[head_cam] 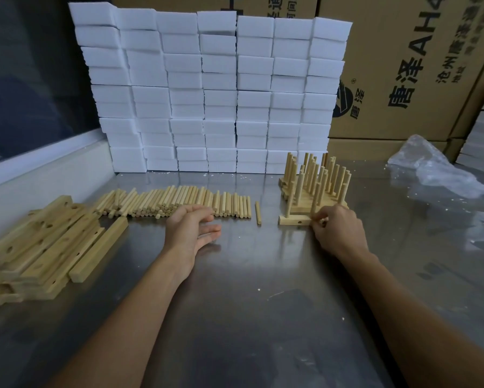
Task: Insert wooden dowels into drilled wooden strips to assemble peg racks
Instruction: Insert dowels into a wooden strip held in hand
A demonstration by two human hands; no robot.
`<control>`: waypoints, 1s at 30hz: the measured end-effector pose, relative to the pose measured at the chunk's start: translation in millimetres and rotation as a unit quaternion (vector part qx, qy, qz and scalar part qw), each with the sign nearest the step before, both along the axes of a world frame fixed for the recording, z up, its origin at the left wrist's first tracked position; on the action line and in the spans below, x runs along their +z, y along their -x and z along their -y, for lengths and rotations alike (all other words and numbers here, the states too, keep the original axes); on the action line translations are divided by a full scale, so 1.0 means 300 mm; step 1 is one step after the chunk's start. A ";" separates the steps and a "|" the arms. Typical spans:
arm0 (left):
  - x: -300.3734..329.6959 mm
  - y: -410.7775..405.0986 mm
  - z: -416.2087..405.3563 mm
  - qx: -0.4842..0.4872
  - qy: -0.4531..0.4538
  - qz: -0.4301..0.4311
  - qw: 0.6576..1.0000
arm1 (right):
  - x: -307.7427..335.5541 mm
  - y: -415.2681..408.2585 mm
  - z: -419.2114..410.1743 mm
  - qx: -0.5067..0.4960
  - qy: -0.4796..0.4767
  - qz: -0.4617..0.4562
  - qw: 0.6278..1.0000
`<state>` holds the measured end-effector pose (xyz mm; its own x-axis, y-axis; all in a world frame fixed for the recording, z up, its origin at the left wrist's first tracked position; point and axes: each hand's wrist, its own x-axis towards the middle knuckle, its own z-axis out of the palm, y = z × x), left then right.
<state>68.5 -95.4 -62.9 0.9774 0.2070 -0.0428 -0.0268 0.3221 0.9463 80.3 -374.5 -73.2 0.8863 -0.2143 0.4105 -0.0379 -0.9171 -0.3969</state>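
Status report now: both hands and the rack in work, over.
Left hand open beside loose dowels. Right hand holds front strip, two dowels in. Nothing in the way.

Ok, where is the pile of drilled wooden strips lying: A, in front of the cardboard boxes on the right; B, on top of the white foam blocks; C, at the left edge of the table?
C: the drilled strips lie heaped at the table's left edge.
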 end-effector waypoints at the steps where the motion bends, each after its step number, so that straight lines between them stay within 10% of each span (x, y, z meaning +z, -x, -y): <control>1: 0.000 -0.001 -0.001 0.001 0.000 -0.001 1.000 | -0.001 0.000 -0.002 -0.004 -0.001 0.002 1.000; 17: -0.004 -0.009 -0.016 0.016 0.003 -0.009 1.000 | -0.010 -0.018 -0.012 -0.029 0.044 -0.121 0.991; 21: -0.008 -0.019 -0.042 0.089 -0.144 0.000 0.986 | -0.016 -0.017 -0.011 -0.037 0.008 -0.092 0.995; 24: -0.005 -0.020 -0.085 0.185 -0.329 0.018 0.926 | -0.005 -0.007 -0.025 -0.041 -0.031 -0.022 0.998; 30: -0.010 0.006 -0.165 0.284 -0.642 -0.130 0.700 | 0.000 0.005 -0.087 0.029 -0.031 0.014 0.999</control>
<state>66.8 -45.8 -66.0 0.7147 0.5913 0.3736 0.4225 -0.7907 0.4431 78.9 -348.5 -73.3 0.8858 -0.1896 0.4235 0.0260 -0.8910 -0.4532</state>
